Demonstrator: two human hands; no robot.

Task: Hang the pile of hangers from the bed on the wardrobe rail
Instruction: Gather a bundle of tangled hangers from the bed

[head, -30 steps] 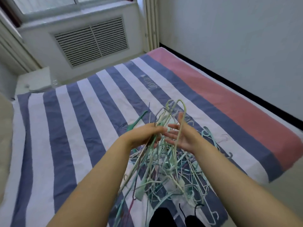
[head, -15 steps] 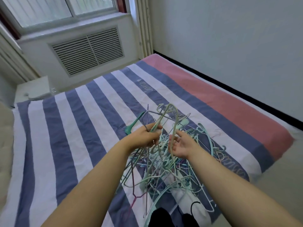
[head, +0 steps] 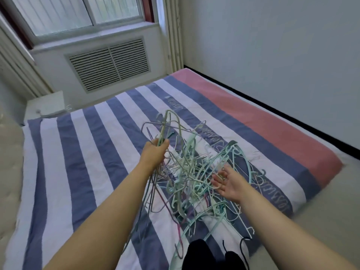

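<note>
A tangled pile of thin pastel hangers (head: 196, 176), pale green, blue, white and pink, lies on the striped bed (head: 81, 152). My left hand (head: 154, 153) grips a bunch of hangers (head: 165, 127) by their necks, their hooks sticking up above my fist and their bodies trailing down into the tangle. My right hand (head: 227, 182) hovers palm up at the right side of the pile, fingers spread and relaxed, touching the hangers' edge and holding nothing. No wardrobe rail is in view.
The bed has a blue-and-white striped sheet with a pink band (head: 263, 121) by the white wall. A vent grille (head: 109, 65) sits under the window behind it. A white side table (head: 46, 104) stands at the far left corner. Dark footwear (head: 202, 258) shows below.
My left hand has lifted its bunch of hangers higher and to the left. My right hand has come away from the bunch and dropped to the pile's right side, open.
</note>
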